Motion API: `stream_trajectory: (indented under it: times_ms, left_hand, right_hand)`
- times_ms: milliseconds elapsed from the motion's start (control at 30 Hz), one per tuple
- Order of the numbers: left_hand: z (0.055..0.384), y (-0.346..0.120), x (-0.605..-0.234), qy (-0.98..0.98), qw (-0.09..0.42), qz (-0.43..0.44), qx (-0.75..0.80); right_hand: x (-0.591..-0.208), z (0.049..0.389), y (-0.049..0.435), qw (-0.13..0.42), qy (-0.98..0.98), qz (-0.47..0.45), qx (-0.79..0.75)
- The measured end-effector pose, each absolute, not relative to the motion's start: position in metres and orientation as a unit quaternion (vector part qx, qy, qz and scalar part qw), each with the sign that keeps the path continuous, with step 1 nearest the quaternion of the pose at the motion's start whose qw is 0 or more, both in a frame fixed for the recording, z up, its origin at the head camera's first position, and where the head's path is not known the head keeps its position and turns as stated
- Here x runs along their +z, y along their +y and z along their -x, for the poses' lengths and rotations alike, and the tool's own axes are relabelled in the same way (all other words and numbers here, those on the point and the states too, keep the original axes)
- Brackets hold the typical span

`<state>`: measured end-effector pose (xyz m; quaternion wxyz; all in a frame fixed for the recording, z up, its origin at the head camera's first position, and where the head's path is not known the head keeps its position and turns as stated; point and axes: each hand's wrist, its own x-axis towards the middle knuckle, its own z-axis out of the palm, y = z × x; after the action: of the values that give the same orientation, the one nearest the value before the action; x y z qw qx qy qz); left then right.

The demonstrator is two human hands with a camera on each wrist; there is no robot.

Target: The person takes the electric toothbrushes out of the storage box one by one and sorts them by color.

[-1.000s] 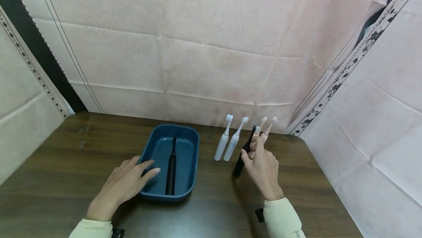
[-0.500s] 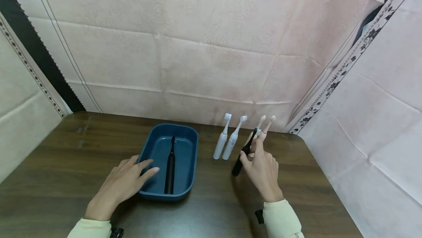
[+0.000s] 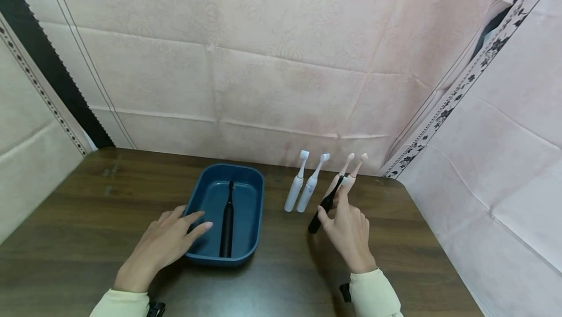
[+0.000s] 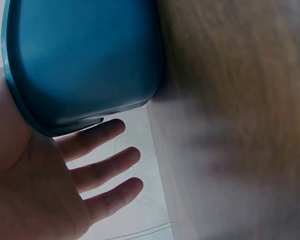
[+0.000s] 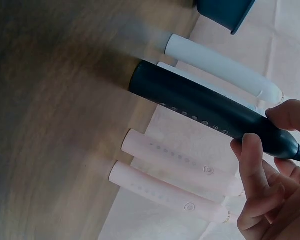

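Note:
My right hand (image 3: 349, 234) pinches a black electric toothbrush (image 3: 326, 204) between thumb and fingers, its white-bristled head tilted up and to the right. In the right wrist view the toothbrush's handle (image 5: 190, 102) shows a row of small marks. My left hand (image 3: 164, 246) rests over the left rim of a blue tray (image 3: 259, 217), with thumb and index finger reaching inside. Three spread fingers (image 4: 107, 167) show outside the tray wall in the left wrist view. Another black electric toothbrush (image 3: 226, 227) lies lengthwise in the tray.
Two white electric toothbrushes (image 3: 294, 193) (image 3: 307, 195) stand upright between the tray and my right hand. Two pale pink ones (image 5: 165, 160) (image 5: 160, 192) stand behind the held toothbrush, partly covered by it in the head view. A pale cloth wall (image 3: 263, 88) rises behind the wooden table (image 3: 272, 283).
The held black toothbrush has tipped slightly, its head dropping a little and shifting right. My left hand and the tray have stayed put.

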<state>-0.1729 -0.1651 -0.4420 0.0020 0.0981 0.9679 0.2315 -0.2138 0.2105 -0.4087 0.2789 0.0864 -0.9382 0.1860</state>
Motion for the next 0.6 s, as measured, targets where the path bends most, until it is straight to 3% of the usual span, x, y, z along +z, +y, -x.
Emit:
stream_trajectory:
  times_ms: [600]
  left_hand:
    - [0.1733, -0.1655, -0.4416, 0.968, 0.002, -0.098, 0.232]
  right_hand:
    - [-0.4136, 0.2129, 0.2091, 0.276, -0.938, -0.086, 0.190]
